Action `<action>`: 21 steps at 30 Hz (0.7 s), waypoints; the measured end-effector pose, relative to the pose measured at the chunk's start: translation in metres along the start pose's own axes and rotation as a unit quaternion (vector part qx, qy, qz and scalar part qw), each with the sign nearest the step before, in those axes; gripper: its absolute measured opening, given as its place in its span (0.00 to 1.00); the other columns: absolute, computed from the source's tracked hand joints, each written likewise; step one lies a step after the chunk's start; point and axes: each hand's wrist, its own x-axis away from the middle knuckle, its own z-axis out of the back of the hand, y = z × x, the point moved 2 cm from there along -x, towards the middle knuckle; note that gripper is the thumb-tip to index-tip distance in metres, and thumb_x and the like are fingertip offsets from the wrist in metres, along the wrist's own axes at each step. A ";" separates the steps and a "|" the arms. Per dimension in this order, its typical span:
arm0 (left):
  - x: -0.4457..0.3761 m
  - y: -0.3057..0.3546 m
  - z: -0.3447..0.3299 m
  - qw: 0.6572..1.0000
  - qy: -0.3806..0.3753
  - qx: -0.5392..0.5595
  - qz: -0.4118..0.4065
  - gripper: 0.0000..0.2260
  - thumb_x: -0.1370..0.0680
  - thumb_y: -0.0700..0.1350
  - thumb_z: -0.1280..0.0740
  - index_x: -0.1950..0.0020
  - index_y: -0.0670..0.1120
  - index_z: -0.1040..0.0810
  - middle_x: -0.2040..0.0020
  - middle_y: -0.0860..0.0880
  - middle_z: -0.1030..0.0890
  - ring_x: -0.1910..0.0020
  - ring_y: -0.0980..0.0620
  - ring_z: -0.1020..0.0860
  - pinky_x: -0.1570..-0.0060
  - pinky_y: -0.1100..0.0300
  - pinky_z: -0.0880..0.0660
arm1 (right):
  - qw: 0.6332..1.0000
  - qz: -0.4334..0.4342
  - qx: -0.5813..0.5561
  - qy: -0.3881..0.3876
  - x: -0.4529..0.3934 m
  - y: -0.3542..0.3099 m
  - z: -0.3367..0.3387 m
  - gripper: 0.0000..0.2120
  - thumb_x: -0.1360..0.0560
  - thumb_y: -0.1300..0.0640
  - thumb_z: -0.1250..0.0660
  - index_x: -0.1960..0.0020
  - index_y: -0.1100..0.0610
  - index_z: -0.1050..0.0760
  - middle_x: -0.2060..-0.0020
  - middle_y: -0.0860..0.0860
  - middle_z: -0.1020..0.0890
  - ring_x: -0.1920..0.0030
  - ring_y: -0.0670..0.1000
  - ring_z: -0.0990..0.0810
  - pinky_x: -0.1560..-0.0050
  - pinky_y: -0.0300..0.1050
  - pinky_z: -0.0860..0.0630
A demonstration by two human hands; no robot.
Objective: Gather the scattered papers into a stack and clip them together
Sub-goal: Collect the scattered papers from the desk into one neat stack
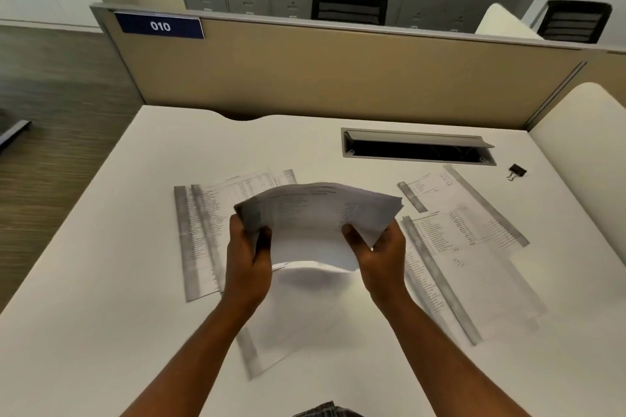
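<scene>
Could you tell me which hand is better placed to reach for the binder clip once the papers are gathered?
The right hand: the binder clip lies on the desk's far right, on that hand's side, while the left hand grips the stack's opposite edge.

Both bare forearms reach forward, the left hand (pixel 249 256) and right hand (pixel 381 252) raised side by side, fingers curled in a pinching grip.

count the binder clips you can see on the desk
1. The binder clip lies on the desk, far right, past the cable slot, apart from the loose sheets. Others could be hidden under papers or the held stack.
</scene>
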 end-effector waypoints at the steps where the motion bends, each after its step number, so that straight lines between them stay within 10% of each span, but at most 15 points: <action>1: -0.001 0.001 0.001 1.000 0.007 0.010 -0.004 0.21 0.21 0.44 0.34 0.32 0.57 0.35 0.35 0.55 0.26 0.37 0.59 0.27 0.42 0.70 0.27 | 1.000 0.025 -0.002 -0.008 -0.002 -0.004 0.004 0.23 0.28 0.64 0.23 0.37 0.50 0.25 0.45 0.48 0.16 0.41 0.50 0.17 0.46 0.43 0.18; 9: 0.000 0.003 -0.007 0.999 0.002 -0.031 -0.037 0.10 0.20 0.36 0.37 0.41 0.45 0.28 0.49 0.66 0.23 0.46 0.66 0.25 0.48 0.69 0.25 | 0.998 -0.002 0.067 -0.005 -0.003 0.013 0.003 0.12 0.27 0.54 0.23 0.44 0.49 0.18 0.53 0.48 0.13 0.49 0.48 0.15 0.52 0.48 0.18; 14: 0.001 0.017 -0.006 0.998 0.024 -0.010 -0.061 0.16 0.22 0.36 0.34 0.38 0.49 0.32 0.45 0.64 0.24 0.44 0.67 0.26 0.47 0.74 0.27 | 0.989 0.124 0.075 0.021 -0.005 -0.009 0.003 0.35 0.27 0.63 0.23 0.28 0.46 0.35 0.37 0.47 0.22 0.37 0.52 0.21 0.41 0.49 0.18; 21: -0.001 0.007 -0.008 0.999 0.001 -0.027 -0.020 0.20 0.21 0.38 0.35 0.39 0.61 0.36 0.46 0.74 0.28 0.43 0.74 0.28 0.48 0.75 0.27 | 0.874 0.332 0.352 0.044 -0.017 -0.036 0.008 0.26 0.23 0.62 0.27 0.28 0.51 0.27 0.40 0.57 0.22 0.42 0.48 0.23 0.54 0.39 0.17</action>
